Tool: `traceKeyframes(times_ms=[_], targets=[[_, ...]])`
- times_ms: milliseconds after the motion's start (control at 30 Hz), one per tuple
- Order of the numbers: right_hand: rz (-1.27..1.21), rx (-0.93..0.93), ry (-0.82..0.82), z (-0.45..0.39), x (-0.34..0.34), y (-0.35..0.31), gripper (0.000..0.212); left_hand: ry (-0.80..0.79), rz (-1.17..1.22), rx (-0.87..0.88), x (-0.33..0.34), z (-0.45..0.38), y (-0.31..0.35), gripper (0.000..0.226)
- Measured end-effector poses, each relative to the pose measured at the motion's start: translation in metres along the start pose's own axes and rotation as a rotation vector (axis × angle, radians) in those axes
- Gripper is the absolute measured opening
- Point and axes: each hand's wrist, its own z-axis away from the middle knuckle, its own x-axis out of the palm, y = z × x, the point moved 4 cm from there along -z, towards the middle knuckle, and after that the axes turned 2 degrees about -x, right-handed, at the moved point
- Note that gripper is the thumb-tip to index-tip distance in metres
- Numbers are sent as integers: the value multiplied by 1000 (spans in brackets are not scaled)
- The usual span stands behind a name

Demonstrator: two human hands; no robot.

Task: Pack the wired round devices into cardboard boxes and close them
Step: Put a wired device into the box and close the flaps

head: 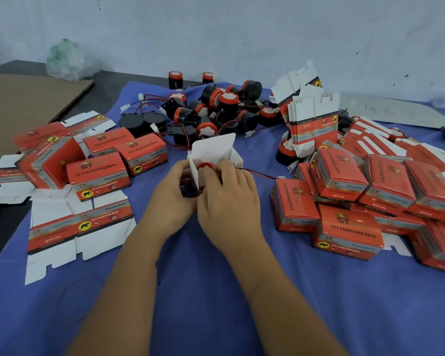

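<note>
Left of the open box (pixel 214 152): left hand (pixel 174 192) gripped its side wall, steadying it. In its mouth: reversing horn (pixel 209 167), partly seated, right hand (pixel 229 199) curled over it, pressing down. Right of the box, the red-black lead (pixel 258 173) trailed out. Insertion step, probably; next: tuck lead in, fold flaps.

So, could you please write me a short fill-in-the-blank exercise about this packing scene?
1. The left hand holds an open white cardboard box over a ____ cloth.
2. The right hand presses a round device with a ____ rim into that box.
3. The device's thin wire trails toward the person's ____ side.
4. The loose pile of round black devices lies ____ the open box, nearer the wall.

Missing words: blue; red; right; behind
</note>
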Motion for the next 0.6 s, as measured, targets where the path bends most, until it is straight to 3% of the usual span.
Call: traceKeyframes(times_ms=[400, 600], targets=[[-39, 108, 30, -1, 2, 4, 18, -19, 1, 4, -1, -2, 1, 59], [104, 74, -98, -11, 0, 6, 17, 12, -20, 10, 0, 0, 3, 61]])
